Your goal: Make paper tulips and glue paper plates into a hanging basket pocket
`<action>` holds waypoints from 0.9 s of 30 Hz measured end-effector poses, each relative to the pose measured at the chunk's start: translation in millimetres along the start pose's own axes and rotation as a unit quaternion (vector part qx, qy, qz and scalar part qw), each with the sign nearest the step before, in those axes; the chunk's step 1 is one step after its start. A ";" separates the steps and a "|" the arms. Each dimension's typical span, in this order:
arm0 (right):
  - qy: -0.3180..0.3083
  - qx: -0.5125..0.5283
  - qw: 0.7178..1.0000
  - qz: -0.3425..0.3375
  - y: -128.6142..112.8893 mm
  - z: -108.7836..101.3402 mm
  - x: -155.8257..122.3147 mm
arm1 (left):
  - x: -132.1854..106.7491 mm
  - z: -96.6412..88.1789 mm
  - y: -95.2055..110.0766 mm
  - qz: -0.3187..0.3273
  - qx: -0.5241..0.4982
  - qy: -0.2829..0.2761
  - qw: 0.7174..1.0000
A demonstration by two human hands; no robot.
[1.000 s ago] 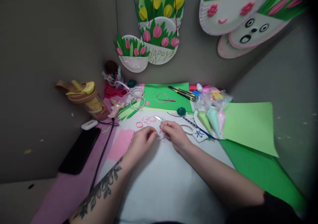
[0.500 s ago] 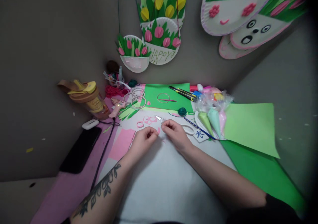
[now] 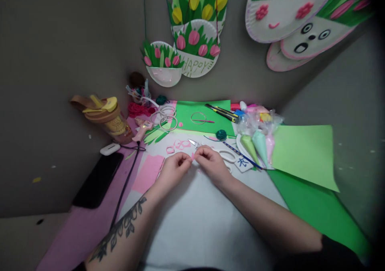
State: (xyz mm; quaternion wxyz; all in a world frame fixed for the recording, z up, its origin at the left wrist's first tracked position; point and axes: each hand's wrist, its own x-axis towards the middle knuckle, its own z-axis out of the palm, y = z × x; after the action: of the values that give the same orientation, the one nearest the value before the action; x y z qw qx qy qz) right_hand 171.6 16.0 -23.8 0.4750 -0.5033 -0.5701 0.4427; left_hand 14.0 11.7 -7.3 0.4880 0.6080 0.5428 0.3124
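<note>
Fingertips of my left hand (image 3: 177,167) and my right hand (image 3: 211,163) nearly meet over the white work surface (image 3: 207,223). Both hands are pinched closed on a small pink paper piece (image 3: 193,156), mostly hidden by the fingers. White-handled scissors (image 3: 227,156) lie beyond and partly under my right hand, blades (image 3: 193,142) pointing away to the left. Just past my left hand are cut pink paper scraps (image 3: 181,144). A pink paper sheet (image 3: 147,174) lies left of that hand.
On the left are a black phone (image 3: 98,181), a tumbler (image 3: 110,122) and a glue gun (image 3: 142,131) with its cord. Piping bags (image 3: 260,148) and a light green sheet (image 3: 303,154) are at right. Behind lie utility knives (image 3: 221,113); decorated paper plates (image 3: 197,58) hang above.
My right hand has come slightly down and left to the pink paper piece, closing the gap between the hands. More of the scissors' handles now shows.
</note>
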 end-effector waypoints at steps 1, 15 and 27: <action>-0.001 0.002 1.000 -0.001 0.0 0.2 -0.2 | -0.2 0.1 -0.1 -0.001 -0.001 0.001 1.000; -0.007 0.009 1.000 0.011 5.6 -1.3 0.6 | -0.6 -7.2 6.5 -0.030 -0.051 0.011 0.998; 0.025 0.003 1.000 -0.003 -1.7 5.9 -2.8 | -1.2 -2.8 4.7 -0.024 -0.079 0.019 0.996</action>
State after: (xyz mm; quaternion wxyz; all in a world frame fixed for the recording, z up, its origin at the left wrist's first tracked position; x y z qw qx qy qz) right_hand 165.6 12.9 -23.4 0.4914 -0.5113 -0.5584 0.4305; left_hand 12.9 11.6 -1.8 0.5318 0.5483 0.5399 0.3536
